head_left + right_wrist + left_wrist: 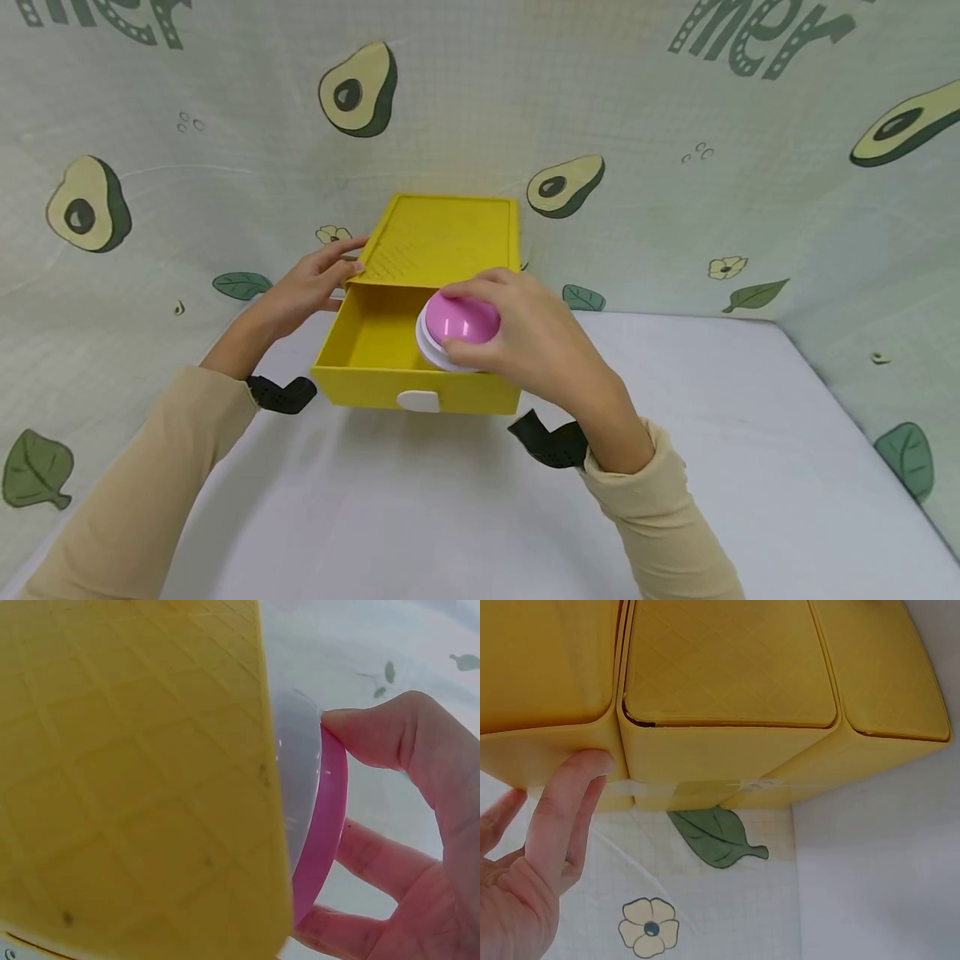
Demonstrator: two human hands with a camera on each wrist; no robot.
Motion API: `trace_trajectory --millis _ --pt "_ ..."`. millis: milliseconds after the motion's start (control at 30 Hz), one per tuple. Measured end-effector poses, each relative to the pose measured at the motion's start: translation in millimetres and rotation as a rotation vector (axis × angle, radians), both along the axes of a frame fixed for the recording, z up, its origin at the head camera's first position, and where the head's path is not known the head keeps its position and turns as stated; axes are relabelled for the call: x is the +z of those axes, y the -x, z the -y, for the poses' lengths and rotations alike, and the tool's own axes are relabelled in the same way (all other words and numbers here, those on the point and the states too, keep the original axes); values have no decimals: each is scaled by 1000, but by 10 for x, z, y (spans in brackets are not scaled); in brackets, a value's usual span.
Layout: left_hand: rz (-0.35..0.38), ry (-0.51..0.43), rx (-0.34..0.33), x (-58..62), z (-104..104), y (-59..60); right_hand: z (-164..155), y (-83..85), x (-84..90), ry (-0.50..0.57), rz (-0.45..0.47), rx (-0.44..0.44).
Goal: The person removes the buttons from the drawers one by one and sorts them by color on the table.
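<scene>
The pink-and-white round container (pixel 457 329) sits in the grasp of the right hand (pixel 525 333), held over the front right corner of the yellow drawer (pixel 375 337), its white base at or just above the drawer's front wall (whether it touches the wall cannot be told). Its pink domed top faces up and toward the person. In the right wrist view the thumb and fingers (pixel 375 739) curl round the pink rim of the container (pixel 322 825), with the drawer's yellow quilted wall (pixel 135 772) filling the left of that view.

The drawer is pulled out toward the person from a yellow box (pixel 442 237), and a white tab (pixel 417 401) sits at the middle of its front face. The left hand (pixel 311 283) rests against the left front corner of the box, fingers straight and relaxed, gripping nothing; in the left wrist view one finger (pixel 570 802) presses the yellow side (pixel 727 750) where a strip of clear tape runs.

The box stands near the far edge of the white table (pixel 750 433), roughly midway between its left and right edges. Behind and on both sides hangs a pale cloth printed with avocados (pixel 360 90), leaves and small flowers. Both arms wear beige sleeves (pixel 135 500), each with a black strap at the wrist (pixel 281 393).
</scene>
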State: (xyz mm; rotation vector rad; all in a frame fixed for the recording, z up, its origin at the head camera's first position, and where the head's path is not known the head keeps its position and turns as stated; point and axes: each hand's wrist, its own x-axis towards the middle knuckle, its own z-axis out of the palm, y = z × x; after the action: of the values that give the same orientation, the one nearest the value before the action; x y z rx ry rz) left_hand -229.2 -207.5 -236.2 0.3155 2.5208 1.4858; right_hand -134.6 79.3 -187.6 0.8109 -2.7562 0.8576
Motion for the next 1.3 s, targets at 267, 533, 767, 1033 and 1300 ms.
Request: trace_trajectory --millis 267,533,767,1033,1300 --pt "1 -8 -11 12 -2 -2 -176 -11 44 79 18 -6" --pt "1 -8 -11 11 11 -6 -410 4 36 125 26 -40" --pt "-6 -5 -7 8 -1 -4 -658 28 -65 142 27 -80" --pt "-6 -3 -4 9 -9 -5 -913 37 -266 172 8 -136" --pt "-3 0 1 2 1 0 -1078 74 -516 112 50 -241"
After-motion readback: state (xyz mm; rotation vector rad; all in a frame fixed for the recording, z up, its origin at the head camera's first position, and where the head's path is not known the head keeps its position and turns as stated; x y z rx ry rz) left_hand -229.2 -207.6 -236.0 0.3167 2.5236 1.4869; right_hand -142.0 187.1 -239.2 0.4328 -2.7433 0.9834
